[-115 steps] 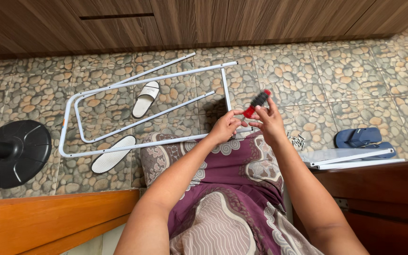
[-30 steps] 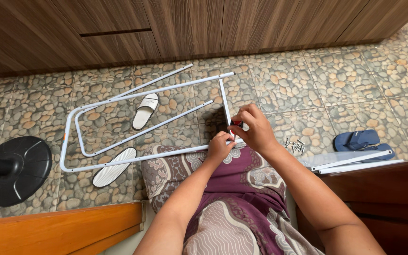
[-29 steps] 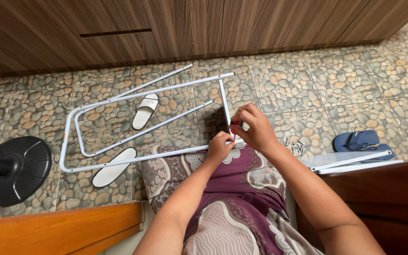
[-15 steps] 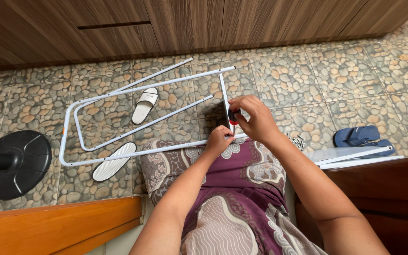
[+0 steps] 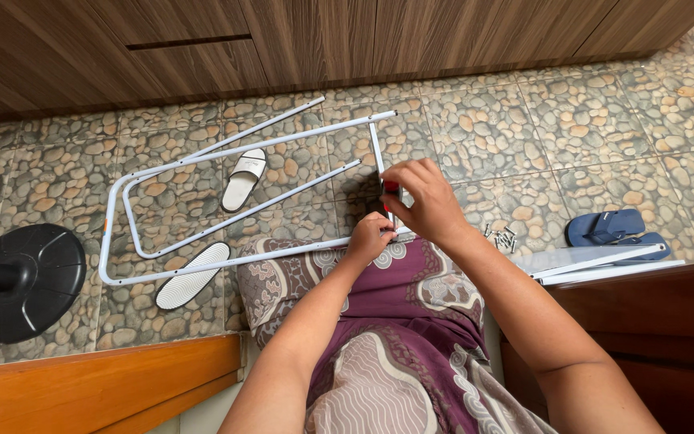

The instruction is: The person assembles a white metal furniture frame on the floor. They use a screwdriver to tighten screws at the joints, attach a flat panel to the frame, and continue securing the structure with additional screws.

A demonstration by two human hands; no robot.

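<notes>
Looking down from the head camera, both hands meet at the near right corner of a white tube frame (image 5: 234, 197) lying flat on the pebble-pattern floor (image 5: 572, 145). The right hand (image 5: 423, 201) is closed around a red-handled screwdriver (image 5: 391, 188), held pretty much upright over the corner joint, fingers wrapped tight so only a bit of red shows. The left hand (image 5: 369, 239) sits just below it, fingers curled and pinched together at the joint; can't tell if it's gripping the tube itself or some small part, too tiny to make out. The person's lap, in a purple patterned skirt (image 5: 395, 337), is right up against the near rail of the frame.

Other stuff around: one white slipper (image 5: 244, 178) lies inside the frame, another white slipper sole-up (image 5: 192, 276) just outside its near rail. A small pile of screws (image 5: 502, 238) sits on the floor just right of the hands, next to some flat white panels (image 5: 596, 261), with blue sandals (image 5: 612, 227) beyond them. A black round fan base (image 5: 22, 281) is far left, and dark wood cabinets (image 5: 323, 40) run along the far side.
</notes>
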